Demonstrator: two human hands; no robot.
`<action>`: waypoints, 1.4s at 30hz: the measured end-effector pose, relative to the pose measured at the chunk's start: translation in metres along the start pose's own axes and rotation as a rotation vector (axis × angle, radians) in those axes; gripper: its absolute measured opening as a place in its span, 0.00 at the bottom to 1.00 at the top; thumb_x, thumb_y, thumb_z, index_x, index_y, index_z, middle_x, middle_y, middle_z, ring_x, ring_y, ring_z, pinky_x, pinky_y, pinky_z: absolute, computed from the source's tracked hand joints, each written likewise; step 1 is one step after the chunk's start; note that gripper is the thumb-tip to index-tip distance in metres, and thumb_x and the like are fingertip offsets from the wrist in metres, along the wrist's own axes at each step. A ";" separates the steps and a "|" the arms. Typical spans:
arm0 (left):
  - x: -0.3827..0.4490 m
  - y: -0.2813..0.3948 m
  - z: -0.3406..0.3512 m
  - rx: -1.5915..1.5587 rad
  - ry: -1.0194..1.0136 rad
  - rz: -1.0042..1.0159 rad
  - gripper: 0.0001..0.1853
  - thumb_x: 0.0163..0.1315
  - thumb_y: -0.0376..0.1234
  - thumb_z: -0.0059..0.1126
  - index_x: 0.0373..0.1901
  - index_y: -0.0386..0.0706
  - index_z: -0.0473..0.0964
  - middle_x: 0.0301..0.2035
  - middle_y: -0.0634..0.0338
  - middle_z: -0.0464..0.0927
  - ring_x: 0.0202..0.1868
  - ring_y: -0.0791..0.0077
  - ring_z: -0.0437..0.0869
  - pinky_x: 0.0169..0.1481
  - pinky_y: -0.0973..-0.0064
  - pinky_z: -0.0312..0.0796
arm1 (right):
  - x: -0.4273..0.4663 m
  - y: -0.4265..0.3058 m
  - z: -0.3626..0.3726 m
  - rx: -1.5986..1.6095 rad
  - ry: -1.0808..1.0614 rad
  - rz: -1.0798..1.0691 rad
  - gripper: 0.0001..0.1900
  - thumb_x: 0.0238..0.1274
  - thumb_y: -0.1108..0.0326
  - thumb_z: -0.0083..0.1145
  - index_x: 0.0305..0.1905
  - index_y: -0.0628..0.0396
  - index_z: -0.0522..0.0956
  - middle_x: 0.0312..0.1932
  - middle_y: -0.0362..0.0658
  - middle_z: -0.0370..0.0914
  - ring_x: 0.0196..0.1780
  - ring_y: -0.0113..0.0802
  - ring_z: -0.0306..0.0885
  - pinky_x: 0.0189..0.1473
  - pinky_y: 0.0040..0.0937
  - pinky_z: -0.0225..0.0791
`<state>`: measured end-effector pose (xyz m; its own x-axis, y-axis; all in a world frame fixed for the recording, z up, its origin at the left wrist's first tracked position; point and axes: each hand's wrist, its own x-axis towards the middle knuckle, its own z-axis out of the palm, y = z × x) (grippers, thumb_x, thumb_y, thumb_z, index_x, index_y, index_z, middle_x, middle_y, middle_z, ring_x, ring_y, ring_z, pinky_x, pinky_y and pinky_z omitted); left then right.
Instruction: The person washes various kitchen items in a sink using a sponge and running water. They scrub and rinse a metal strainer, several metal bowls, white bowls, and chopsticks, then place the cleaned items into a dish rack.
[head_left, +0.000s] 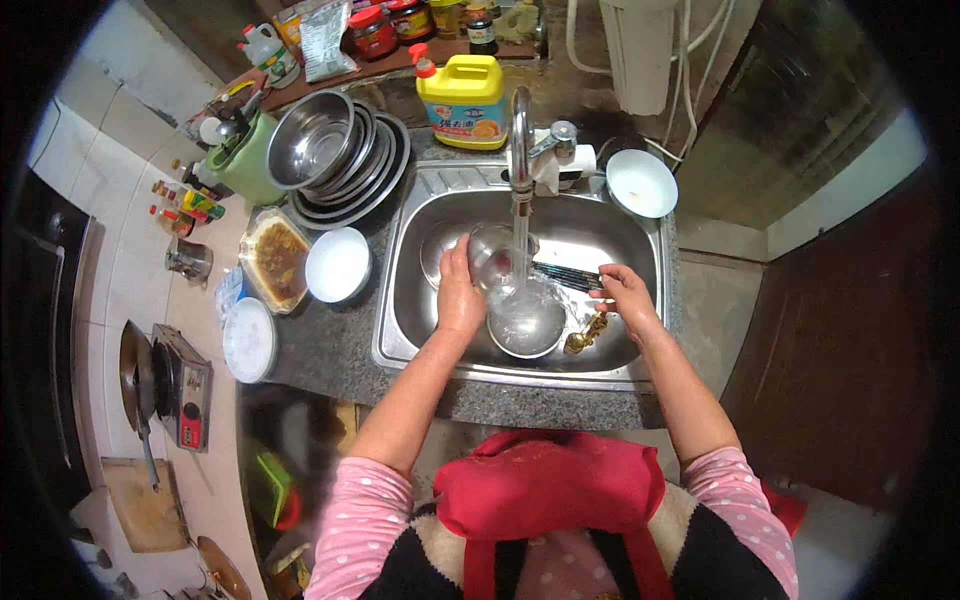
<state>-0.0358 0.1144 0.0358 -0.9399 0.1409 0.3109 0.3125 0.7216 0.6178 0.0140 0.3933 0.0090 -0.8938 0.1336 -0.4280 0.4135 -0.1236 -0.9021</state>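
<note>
Water runs from the metal faucet (521, 142) into a stainless steel sink (409, 300). My left hand (460, 289) touches the left side of a shiny metal bowl (491, 255) under the faucet; whether its fingers grip the rim is unclear. Just below that bowl, another round bowl (527, 326) with water in it stands in the sink. My right hand (626, 296) is at the right end of a bundle of dark chopsticks (566, 276), fingers bent; a firm hold cannot be made out. Gold-coloured spoons (585, 335) lie on the sink bottom below the right hand.
Stacked metal bowls (315, 142), a white bowl (338, 265), a food tray (276, 259) and more white dishes (250, 340) stand on the left counter. Behind the sink is a yellow detergent jug (463, 101). A white bowl (641, 184) sits at the sink's back right corner.
</note>
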 end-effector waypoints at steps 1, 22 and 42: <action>-0.003 0.002 -0.005 0.117 -0.031 -0.058 0.37 0.51 0.19 0.50 0.65 0.53 0.58 0.59 0.45 0.59 0.60 0.41 0.63 0.62 0.62 0.62 | 0.000 0.002 0.002 -0.008 -0.001 -0.001 0.14 0.66 0.70 0.47 0.54 0.59 0.69 0.46 0.43 0.72 0.41 0.31 0.78 0.35 0.25 0.73; -0.166 -0.123 -0.172 -1.353 0.751 -1.066 0.37 0.39 0.19 0.40 0.59 0.42 0.55 0.53 0.44 0.65 0.49 0.42 0.75 0.45 0.36 0.74 | 0.008 0.057 0.059 -1.747 -0.861 -0.904 0.12 0.52 0.67 0.50 0.42 0.47 0.79 0.39 0.38 0.78 0.52 0.35 0.72 0.68 0.43 0.51; -0.144 -0.035 -0.157 -0.807 0.698 -0.752 0.12 0.61 0.34 0.55 0.44 0.44 0.66 0.36 0.63 0.70 0.40 0.76 0.72 0.44 0.75 0.68 | 0.008 -0.005 0.115 0.516 -0.144 0.098 0.08 0.65 0.69 0.49 0.45 0.59 0.71 0.39 0.41 0.75 0.41 0.31 0.75 0.40 0.31 0.71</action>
<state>0.1098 -0.0375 0.0826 -0.7268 -0.6720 -0.1418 -0.0324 -0.1727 0.9844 -0.0154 0.2824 0.0160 -0.8852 -0.0345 -0.4639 0.3895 -0.6000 -0.6988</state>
